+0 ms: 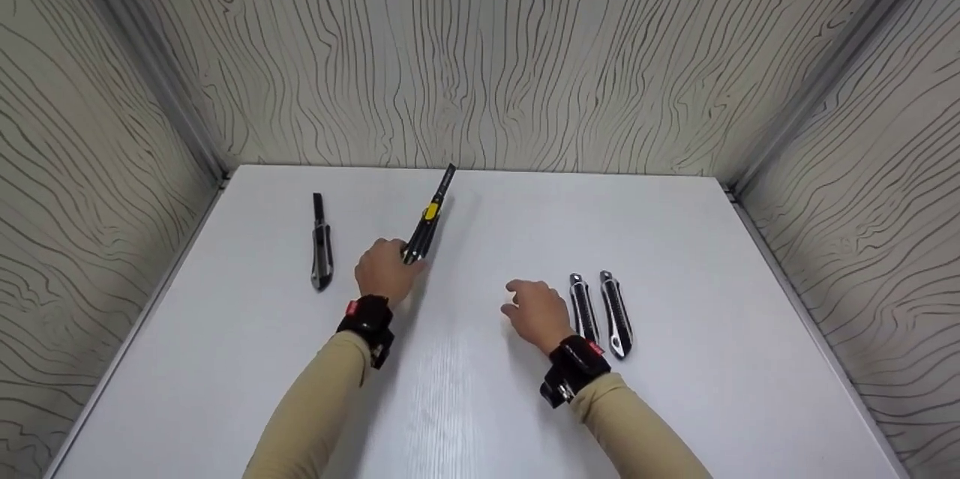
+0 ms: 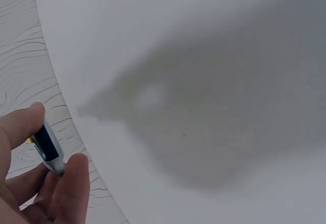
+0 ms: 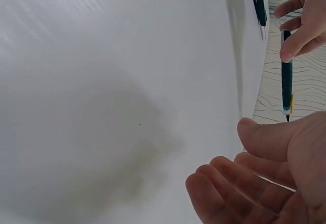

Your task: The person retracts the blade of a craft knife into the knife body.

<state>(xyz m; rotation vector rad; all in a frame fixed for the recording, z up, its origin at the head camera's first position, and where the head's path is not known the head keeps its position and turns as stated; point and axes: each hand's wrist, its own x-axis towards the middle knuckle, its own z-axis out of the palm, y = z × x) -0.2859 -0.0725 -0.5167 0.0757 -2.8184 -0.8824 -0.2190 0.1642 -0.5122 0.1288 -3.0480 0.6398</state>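
Observation:
My left hand (image 1: 386,269) grips the end of a utility knife (image 1: 430,214) with a dark handle and a yellow slider. The dark blade of that knife points away, toward the back wall. In the left wrist view, thumb and fingers pinch the handle (image 2: 48,145) above the table. My right hand (image 1: 538,312) is over the table with its fingers loosely bent and nothing in them; the right wrist view shows its bare palm. Just right of it lie two utility knives (image 1: 616,314) (image 1: 582,306), side by side, with no blade showing. My wrist camera partly covers the nearer one.
Left of my left hand, another utility knife (image 1: 322,254) lies on the white table (image 1: 450,404) with its dark blade out, pointing at the back edge. Wood-patterned walls (image 1: 480,52) rise behind and at both sides.

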